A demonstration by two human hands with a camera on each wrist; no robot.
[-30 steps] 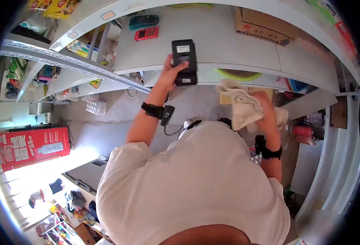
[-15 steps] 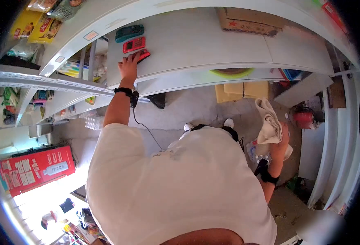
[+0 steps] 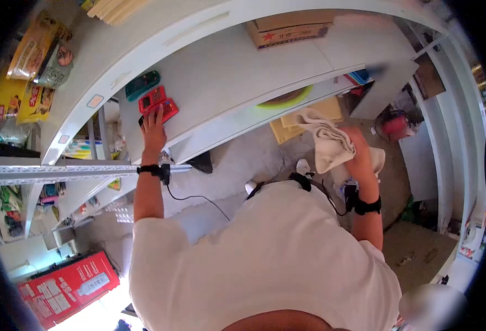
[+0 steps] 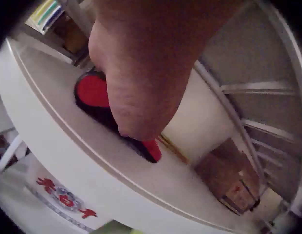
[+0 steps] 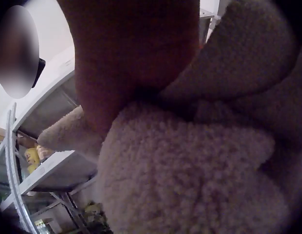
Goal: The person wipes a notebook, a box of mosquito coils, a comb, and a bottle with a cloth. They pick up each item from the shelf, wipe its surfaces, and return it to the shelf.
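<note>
Red-and-black handheld device on a pale shelf, at the upper left of the frame, beneath the left hand, whose fingers lie straight and slightly apart across it. Just beyond it are a second red device and a teal device. Right of centre, the right hand has its fingers clamped on a fleecy beige cloth. A cardboard box rests on the shelf, top centre.

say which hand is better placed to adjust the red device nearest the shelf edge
Left, probably: the left hand touches that red device, while the right hand holds a cloth farther off.
</note>
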